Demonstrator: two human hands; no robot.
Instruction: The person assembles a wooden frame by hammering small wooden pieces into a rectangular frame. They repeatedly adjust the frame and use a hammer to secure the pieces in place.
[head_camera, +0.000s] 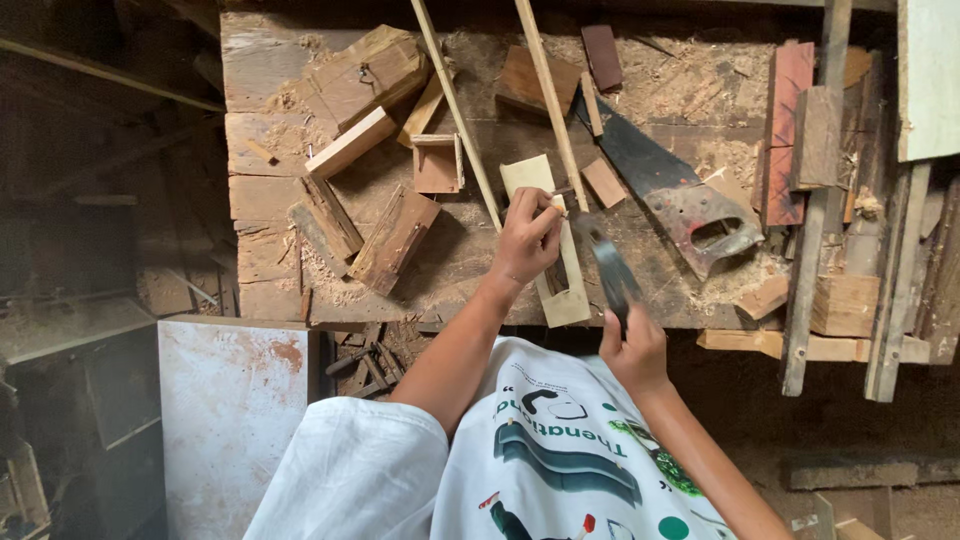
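A pale wooden workpiece (560, 268) with a long slot cut through it lies near the front edge of the workbench (260, 60), its near end close to the bench lip. The left hand (528, 240) is clenched around a thin chisel-like tool (553, 212) stood on the piece beside the slot; how much of the tool is blade cannot be told. The right hand (632, 350) grasps the handle of a hammer (605, 262), blurred, its head raised just right of the piece.

To do this well, the tool should probably stay upright and seated on the slot wall, with short, square blows, since the thin sides of the piece look apt to split. The piece seems unclamped, so pressing down with the left hand would likely steady it.

Just right lies a handsaw (680, 195) with a rusty blade. Two thin wooden slats (545, 95) cross the bench diagonally above the hands. Offcut blocks (350, 143) and sawdust (700, 90) cover the rest.
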